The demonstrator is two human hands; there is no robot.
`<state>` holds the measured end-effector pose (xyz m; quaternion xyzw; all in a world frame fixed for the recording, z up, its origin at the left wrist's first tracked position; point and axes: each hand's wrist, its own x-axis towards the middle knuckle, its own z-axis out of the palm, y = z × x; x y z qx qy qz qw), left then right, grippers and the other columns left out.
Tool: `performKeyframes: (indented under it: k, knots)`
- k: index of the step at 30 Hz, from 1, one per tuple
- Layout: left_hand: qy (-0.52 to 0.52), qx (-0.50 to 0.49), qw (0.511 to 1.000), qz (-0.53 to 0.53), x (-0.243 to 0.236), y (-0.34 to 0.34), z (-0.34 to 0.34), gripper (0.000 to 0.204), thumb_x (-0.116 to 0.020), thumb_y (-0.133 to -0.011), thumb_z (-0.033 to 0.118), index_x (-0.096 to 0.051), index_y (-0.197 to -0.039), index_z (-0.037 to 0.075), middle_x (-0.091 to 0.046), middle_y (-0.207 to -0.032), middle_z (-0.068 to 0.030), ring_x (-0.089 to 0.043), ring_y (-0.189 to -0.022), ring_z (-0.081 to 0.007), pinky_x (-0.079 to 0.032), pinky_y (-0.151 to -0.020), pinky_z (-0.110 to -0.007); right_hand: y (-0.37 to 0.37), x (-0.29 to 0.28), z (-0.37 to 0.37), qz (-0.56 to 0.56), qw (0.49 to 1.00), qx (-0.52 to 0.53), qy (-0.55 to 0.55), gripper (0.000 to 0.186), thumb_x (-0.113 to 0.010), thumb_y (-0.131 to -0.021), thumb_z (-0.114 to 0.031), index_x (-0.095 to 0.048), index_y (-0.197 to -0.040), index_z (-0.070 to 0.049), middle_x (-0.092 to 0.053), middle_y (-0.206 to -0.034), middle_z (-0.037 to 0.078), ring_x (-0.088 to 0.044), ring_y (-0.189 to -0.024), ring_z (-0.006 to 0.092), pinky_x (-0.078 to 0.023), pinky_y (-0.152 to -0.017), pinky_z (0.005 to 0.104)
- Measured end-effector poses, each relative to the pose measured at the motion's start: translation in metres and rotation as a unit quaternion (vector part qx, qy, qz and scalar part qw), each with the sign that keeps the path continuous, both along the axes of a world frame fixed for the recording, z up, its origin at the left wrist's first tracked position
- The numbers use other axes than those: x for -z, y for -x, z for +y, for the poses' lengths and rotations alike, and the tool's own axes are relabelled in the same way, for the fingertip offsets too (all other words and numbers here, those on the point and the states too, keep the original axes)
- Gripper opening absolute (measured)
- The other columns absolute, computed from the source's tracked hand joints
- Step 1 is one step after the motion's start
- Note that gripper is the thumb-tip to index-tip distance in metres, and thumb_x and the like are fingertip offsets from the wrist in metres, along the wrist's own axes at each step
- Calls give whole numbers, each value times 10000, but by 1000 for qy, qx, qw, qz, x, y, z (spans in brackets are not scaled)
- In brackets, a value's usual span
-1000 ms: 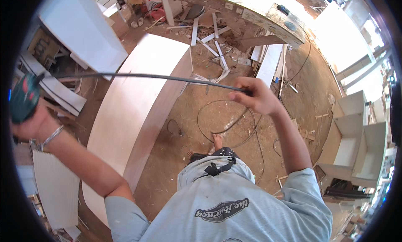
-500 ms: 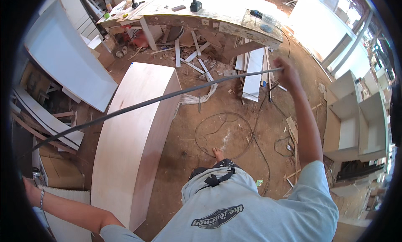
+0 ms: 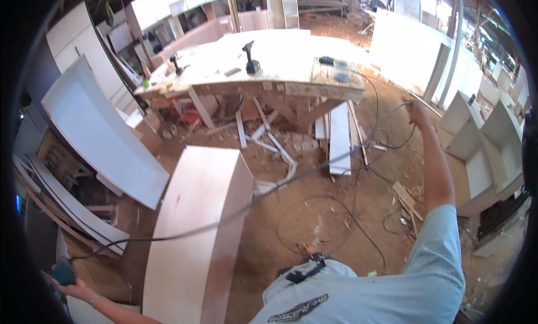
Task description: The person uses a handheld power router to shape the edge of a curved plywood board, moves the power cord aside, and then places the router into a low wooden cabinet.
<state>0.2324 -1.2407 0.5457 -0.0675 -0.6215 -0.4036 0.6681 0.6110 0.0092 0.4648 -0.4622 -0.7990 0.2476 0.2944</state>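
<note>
At the lower left, my left hand [image 3: 75, 288] is closed round a dark teal corded tool [image 3: 64, 272]; its exact kind does not show. From this tool a dark cable [image 3: 216, 224] runs up to the right, over a long pale wooden box [image 3: 182, 212] lying on the floor. My right hand [image 3: 417, 112], arm stretched out at the right, grips the cable near its far end. The cable sags a little between my two hands.
Ahead stands a workbench [image 3: 269, 55] with cordless drills [image 3: 252, 58] on it. Scrap strips [image 3: 269, 147] and a white board [image 3: 339, 139] lie on the floor, near loops of cable [image 3: 336, 198]. White panels [image 3: 106, 133] lean at left; open cabinets [image 3: 476, 156] stand at right.
My right hand has moved outward to the right with the cable. The cable has gone from taut to slightly slack. The teal tool in my left hand has come into view.
</note>
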Motion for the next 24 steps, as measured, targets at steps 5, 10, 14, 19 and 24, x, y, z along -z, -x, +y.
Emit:
performKeyframes:
  k: [5, 10, 14, 19, 24]
  knots:
    - [-231, 600, 744, -181, 38, -39, 154, 590, -663, -942, 236, -416, -1429, 12, -547, -1220, -126, -567, -1113, -234, -490, -990, -385, 117, -57, -213, -128, 896, -412, 105, 433, -662, -960, -462, -623, -924, -32, -472, -689, -34, -441, -576, 98, -379, -527, 265]
    - [-273, 839, 439, -170, 92, -90, 384, 857, -782, -823, 293, -286, -1477, 46, -483, -1263, -202, -494, -1127, -264, -458, -974, -398, 225, -94, -389, 99, 826, -525, 181, 366, -571, -1028, -364, -623, -988, -4, -527, -747, 27, -525, -660, 125, -445, -591, 305]
    - [-221, 853, 387, -271, 94, -120, 526, 892, -811, -797, 402, -319, -1466, 78, -319, -1513, -327, -357, -1417, -434, -315, -1175, -509, 258, -71, -464, 159, 795, -579, -87, 282, -551, -1029, -243, -608, -987, 30, -639, -782, 144, -631, -713, 274, -479, -654, 405]
    - [-225, 862, 406, -204, 82, -111, 570, 804, -736, -821, 460, -371, -1426, 76, -482, -1369, -206, -287, -1477, -414, -136, -1244, -571, 226, -51, -501, 34, 707, -706, 17, 179, -564, -1010, -190, -561, -1036, -13, -657, -838, 179, -659, -781, 316, -491, -717, 429]
    - [-245, 915, 312, -79, 50, -71, 545, 731, -622, -907, 387, -339, -1430, -38, -514, -1277, -190, -295, -1473, -375, -46, -1267, -573, 202, -31, -415, 47, 712, -697, 73, 281, -651, -990, -298, -599, -974, -23, -586, -786, 66, -536, -765, 135, -448, -683, 341]
